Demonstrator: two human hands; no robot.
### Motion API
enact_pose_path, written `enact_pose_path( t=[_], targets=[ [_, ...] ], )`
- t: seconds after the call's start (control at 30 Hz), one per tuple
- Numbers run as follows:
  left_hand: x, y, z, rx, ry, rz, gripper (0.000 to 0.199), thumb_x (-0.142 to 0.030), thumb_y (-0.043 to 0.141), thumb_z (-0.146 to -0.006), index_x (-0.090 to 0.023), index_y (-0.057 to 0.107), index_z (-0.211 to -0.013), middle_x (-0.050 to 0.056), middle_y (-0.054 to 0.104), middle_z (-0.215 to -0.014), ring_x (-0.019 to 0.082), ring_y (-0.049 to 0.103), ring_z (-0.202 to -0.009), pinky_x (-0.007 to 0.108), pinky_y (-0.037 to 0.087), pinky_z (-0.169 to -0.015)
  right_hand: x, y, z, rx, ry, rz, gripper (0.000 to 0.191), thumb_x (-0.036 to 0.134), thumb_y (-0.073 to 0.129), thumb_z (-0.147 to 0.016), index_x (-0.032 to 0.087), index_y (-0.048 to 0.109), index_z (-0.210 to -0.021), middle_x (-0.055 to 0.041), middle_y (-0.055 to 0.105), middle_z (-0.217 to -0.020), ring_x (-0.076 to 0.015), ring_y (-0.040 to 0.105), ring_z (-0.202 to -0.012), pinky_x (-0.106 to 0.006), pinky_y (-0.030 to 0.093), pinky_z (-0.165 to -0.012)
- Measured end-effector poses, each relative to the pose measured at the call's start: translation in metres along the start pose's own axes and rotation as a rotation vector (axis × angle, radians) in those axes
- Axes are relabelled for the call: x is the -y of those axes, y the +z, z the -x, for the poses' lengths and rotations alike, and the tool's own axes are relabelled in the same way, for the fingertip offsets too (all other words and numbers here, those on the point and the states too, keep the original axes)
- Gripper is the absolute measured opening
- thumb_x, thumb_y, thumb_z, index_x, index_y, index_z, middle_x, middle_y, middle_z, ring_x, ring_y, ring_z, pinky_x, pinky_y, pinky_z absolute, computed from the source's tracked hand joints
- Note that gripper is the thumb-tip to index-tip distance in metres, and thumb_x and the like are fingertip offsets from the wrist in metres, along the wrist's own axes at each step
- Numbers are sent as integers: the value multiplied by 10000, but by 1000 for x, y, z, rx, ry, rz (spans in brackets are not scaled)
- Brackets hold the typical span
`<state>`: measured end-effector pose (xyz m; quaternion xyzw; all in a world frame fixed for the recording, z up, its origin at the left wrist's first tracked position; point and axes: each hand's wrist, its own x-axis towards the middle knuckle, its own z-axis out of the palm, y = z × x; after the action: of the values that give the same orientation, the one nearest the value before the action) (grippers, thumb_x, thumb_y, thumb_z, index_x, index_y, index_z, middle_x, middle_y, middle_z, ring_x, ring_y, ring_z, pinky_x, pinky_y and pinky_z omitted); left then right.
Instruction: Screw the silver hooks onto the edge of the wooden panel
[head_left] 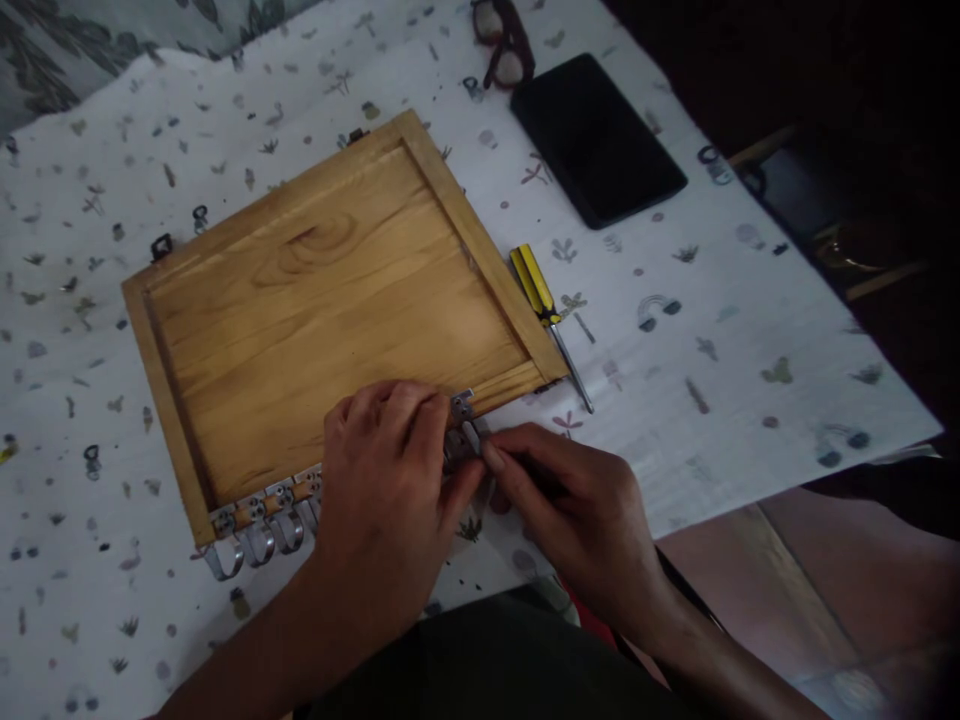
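A framed wooden panel (322,300) lies flat with a metal hook rack (259,505) along its near edge. Several curved hooks hang over that edge at the left. My left hand (386,480) is closed over the rack's middle, with fingers on top and the thumb toward my right hand; it hides several hooks. Between the thumb and index finger of my right hand (574,500) is the end of a metal hook (471,437) near the rack's right end. A screwdriver (536,290) with a yellow and black handle lies beside the panel's right side.
A black tablet (600,140) and dark-framed glasses (504,45) rest at the back of the table. A printed white cloth (750,370) covers the table, whose edge (810,240) runs down the right. Small metal clasps (161,247) stick out from the panel's far edge.
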<state>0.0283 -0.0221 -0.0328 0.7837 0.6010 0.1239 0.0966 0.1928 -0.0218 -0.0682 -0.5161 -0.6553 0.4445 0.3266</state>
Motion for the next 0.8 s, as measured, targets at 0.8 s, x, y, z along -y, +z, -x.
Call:
enact_pose_path(
  t=[0.8],
  targets=[
    [-2, -3, -3, 98, -73, 38, 163, -264, 664, -896, -171, 658, -1030, 92, 697, -1121, 314, 600, -1079, 534, 499, -936, -2, 2, 0, -6, 16, -8, 252, 292, 554, -983, 186, 653, -777, 14, 625, -605, -106, 572, -547, -253, 440, -531]
  ],
)
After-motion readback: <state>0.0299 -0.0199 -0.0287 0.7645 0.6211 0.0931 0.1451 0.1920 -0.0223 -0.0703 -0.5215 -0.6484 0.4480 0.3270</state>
